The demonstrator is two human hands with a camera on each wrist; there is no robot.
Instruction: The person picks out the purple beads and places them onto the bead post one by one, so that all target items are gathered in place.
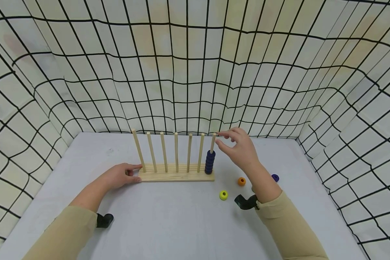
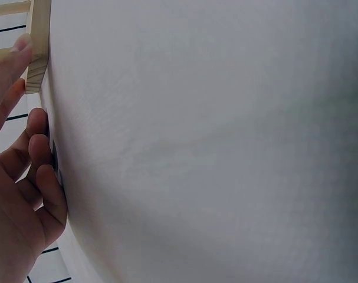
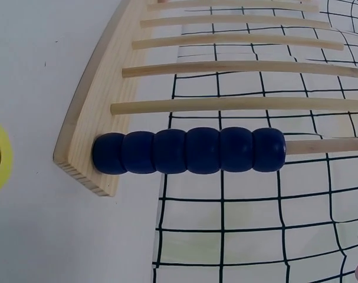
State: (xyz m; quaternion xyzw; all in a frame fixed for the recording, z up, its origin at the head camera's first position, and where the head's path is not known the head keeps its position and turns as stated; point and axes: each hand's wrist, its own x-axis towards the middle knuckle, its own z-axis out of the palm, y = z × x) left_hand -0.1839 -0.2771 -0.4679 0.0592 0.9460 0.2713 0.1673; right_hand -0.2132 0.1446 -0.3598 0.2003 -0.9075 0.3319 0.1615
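The left end of the base [image 1: 177, 177] is pinched by the left hand [image 1: 119, 176]. The right hand [image 1: 242, 148] is held with thumb and fingers parted beside the top of the right peg [image 1: 212, 143], where six blue beads [image 1: 209, 162] are stacked. Right of the base, a yellow bead [image 1: 223, 197], an orange bead [image 1: 241, 184] and a loose blue bead [image 1: 275, 179] are scattered on the table [image 1: 169, 224], the yellow one nearest.

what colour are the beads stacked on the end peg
Dark blue beads, clearest in the right wrist view.
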